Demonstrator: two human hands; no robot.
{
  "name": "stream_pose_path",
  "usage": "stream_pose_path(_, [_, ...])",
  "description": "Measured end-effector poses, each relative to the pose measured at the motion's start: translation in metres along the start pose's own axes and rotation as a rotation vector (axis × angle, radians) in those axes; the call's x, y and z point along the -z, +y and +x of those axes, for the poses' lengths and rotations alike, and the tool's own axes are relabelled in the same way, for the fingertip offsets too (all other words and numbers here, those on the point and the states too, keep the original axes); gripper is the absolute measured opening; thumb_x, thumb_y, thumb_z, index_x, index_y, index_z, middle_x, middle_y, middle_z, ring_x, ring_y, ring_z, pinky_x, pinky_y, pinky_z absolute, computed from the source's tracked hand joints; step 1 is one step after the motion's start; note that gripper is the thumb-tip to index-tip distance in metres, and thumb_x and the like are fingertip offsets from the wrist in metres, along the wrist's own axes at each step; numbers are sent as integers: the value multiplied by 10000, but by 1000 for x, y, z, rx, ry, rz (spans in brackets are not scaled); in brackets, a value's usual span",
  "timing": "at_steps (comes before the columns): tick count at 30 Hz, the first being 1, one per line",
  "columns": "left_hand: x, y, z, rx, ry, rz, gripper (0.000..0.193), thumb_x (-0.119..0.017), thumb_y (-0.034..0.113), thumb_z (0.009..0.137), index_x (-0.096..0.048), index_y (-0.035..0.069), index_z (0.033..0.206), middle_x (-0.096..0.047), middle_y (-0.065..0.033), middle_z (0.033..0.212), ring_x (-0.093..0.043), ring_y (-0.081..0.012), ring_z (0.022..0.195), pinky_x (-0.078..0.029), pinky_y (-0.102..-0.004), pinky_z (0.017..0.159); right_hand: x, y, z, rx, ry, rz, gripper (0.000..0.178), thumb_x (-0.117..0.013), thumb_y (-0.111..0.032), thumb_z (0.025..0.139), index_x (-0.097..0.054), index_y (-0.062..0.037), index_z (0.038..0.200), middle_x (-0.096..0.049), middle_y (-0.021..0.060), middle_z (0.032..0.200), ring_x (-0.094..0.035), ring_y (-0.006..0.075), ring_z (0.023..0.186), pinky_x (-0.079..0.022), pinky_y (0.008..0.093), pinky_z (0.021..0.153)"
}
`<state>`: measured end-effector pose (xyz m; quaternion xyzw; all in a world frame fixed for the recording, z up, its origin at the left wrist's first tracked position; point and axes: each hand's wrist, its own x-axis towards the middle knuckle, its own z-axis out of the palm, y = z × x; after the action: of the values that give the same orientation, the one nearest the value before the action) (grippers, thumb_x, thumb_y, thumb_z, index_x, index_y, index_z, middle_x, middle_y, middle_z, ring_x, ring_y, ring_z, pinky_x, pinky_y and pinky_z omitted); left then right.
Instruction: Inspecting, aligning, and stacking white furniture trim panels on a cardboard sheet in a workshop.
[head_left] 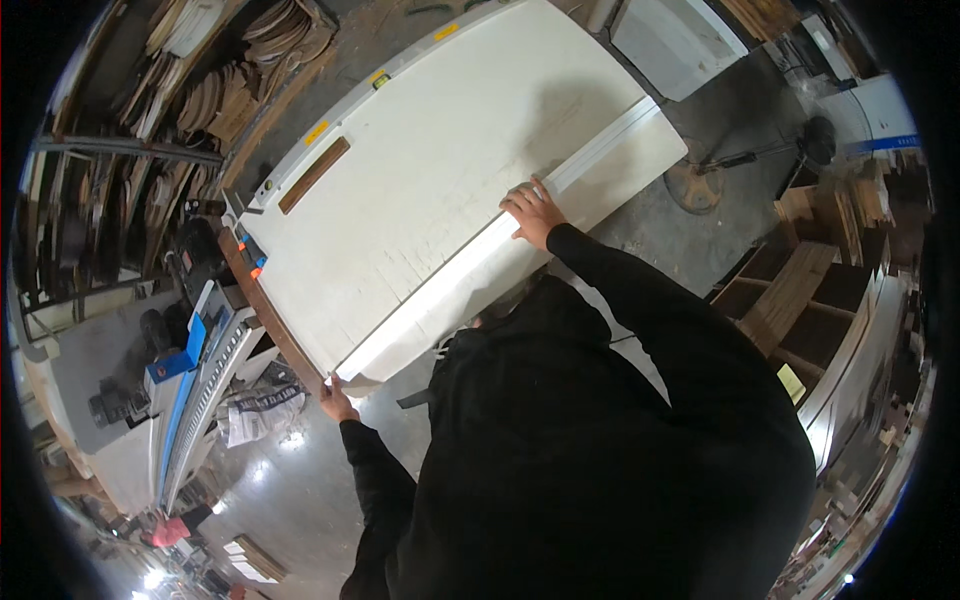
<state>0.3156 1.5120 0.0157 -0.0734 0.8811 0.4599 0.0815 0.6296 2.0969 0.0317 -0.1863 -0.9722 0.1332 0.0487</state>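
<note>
A long white strip [435,300], like a length of trim or moulding, lies lengthwise along the near side of a white worktable [430,170]. At its left end, by the table's corner, my left hand [338,401] pinches the strip between thumb and fingers. Farther along to the right, my right hand [533,212] is closed over the strip, fingers across its far edge. Beyond my right hand the strip runs on to the table's right end. A spirit level [380,80] lies along the far edge, with a short brown wooden piece [315,175] near it.
Small orange and blue items [250,256] sit at the table's left end. Left of it stands a machine with a blue fence [180,400]. Shelves of wood offcuts [210,100] fill the far left. A wooden cabinet frame [795,300] and a round-based stand [694,188] are at the right.
</note>
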Motion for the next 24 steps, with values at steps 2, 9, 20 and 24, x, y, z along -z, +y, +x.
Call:
stream_pose_path(2, [3, -3, -1, -56, -74, -88, 366, -791, 228, 932, -706, -44, 1162, -605, -14, 857, -520, -114, 779, -454, -313, 678, -2, -1, 2, -26, -8, -15, 725, -881, -371, 705, -609, -146, 1338, -579, 32, 1336, -446, 227, 1377, -147, 569, 1267])
stream_pose_path(9, [0, -13, 13, -185, 33, 361, 479, -785, 297, 929, -684, -94, 1189, -740, -117, 891, -635, -161, 761, -496, -354, 683, 7, -5, 6, -63, -30, 26, 708, -896, -298, 699, -589, -164, 1323, -570, 33, 1360, -455, 260, 1369, -216, 582, 1238])
stream_pose_path(20, [-1, -4, 5, -11, -20, 344, 624, -821, 418, 869, -678, -89, 1205, -736, -206, 998, -683, -322, 897, -528, -396, 837, -3, 0, 3, -34, -97, -147, 716, -856, -335, 761, -548, -150, 1380, -556, 81, 1360, -445, 317, 1333, -219, 551, 1224])
stream_pose_path(24, [-6, 7, -6, -25, 88, 475, 675, -743, 420, 932, -587, -95, 1339, -670, -291, 1264, -639, -412, 1214, -501, -447, 1024, -4, -1, 3, 11, -88, -164, 707, -860, -345, 755, -556, -163, 1367, -560, 78, 1340, -441, 311, 1324, -226, 539, 1216])
